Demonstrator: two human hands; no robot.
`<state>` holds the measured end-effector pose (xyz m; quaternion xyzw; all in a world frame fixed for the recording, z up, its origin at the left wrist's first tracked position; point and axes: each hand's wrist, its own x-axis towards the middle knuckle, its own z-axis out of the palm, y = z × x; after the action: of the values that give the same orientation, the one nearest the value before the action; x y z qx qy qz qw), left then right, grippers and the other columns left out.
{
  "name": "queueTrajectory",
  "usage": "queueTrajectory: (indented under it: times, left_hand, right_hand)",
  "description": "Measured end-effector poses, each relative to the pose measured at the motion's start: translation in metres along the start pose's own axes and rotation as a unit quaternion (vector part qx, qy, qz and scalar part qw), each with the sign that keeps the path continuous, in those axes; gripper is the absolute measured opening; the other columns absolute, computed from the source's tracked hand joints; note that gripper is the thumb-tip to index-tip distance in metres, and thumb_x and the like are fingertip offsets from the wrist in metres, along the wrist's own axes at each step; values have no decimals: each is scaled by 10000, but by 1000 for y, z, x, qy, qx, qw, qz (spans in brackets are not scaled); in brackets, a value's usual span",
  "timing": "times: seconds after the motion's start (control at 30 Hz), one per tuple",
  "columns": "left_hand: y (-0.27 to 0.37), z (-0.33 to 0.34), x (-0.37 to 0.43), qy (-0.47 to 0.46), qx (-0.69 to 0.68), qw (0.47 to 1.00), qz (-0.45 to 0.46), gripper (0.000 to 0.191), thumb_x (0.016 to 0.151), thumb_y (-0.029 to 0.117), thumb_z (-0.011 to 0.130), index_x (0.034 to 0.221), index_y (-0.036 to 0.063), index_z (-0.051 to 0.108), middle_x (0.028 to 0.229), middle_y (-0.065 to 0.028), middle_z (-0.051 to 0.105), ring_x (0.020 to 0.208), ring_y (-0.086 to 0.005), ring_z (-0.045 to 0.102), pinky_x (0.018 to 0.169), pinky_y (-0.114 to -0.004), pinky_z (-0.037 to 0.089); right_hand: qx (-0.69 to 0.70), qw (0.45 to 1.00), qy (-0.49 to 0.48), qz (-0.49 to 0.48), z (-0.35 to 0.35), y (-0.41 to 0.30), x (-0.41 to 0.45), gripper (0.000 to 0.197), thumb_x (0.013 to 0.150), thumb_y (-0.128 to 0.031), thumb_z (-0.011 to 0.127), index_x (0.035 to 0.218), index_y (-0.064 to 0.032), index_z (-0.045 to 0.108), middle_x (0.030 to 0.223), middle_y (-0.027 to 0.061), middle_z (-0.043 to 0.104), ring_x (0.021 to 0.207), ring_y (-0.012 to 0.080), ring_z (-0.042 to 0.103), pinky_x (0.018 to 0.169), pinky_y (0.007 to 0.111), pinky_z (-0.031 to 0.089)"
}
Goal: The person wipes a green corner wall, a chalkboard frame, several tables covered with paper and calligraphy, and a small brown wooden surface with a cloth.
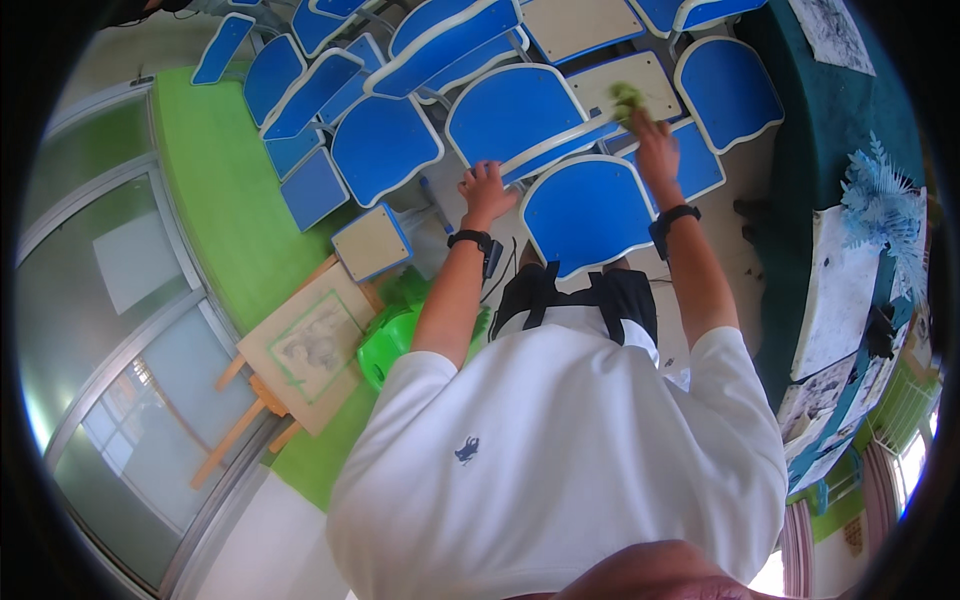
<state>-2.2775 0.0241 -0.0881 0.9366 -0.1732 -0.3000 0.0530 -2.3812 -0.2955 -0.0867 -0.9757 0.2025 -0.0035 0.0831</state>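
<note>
My left hand (486, 193) rests with its fingers over the left end of the white-edged backrest (559, 146) of a blue chair. At the backrest's right end, my right hand (654, 150) holds a crumpled yellow-green cloth (628, 103), slightly blurred, against the top edge. The seat (589, 214) of that chair lies nearest my legs. Beyond the backrest is another blue chair seat (514, 109). Each wrist has a black band with a device on it.
More blue chairs (386, 146) and stools stand close together ahead and left. A drawing board (307, 349) on a wooden easel and a green plastic container (388, 341) are at left. A dark green covered table (799, 142) with papers and a pale blue artificial plant (885, 202) runs along the right.
</note>
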Motion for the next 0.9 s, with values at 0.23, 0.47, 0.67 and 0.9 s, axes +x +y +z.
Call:
queueTrajectory:
  times: [0.23,0.47,0.67,0.9]
  left_hand:
    - [2,-7,-2,-31,7,999,-14,756,747,417,702,1380,162,378,1439,-117,297,1305,-413,244,1038,-592,188]
    - [7,-2,5,-64,14,998,-20,737,729,298,663,1387,163,357,1447,-129,296,1311,-422,251,1032,-605,206]
    - [-5,4,16,-64,24,997,-34,712,709,244,652,1359,149,377,1432,-137,336,1294,-421,301,1023,-583,273]
    - [0,3,12,5,44,999,-29,699,712,288,652,1351,191,385,1413,-112,370,1294,-399,320,1030,-573,272]
  right_hand:
    - [291,947,79,116,31,-10,-15,604,759,76,498,1335,-105,513,1366,152,507,1167,375,524,967,413,466]
    - [318,930,-169,-77,15,-107,-40,613,777,58,463,1375,-66,412,1419,173,436,1048,382,604,873,441,512]
    - [293,950,-8,-111,10,-79,-30,504,789,64,469,1276,-48,537,1435,93,443,1081,353,597,916,420,496]
    - [330,940,-84,21,18,-19,-58,381,856,-61,510,1233,-65,562,1270,170,567,981,376,632,835,445,520]
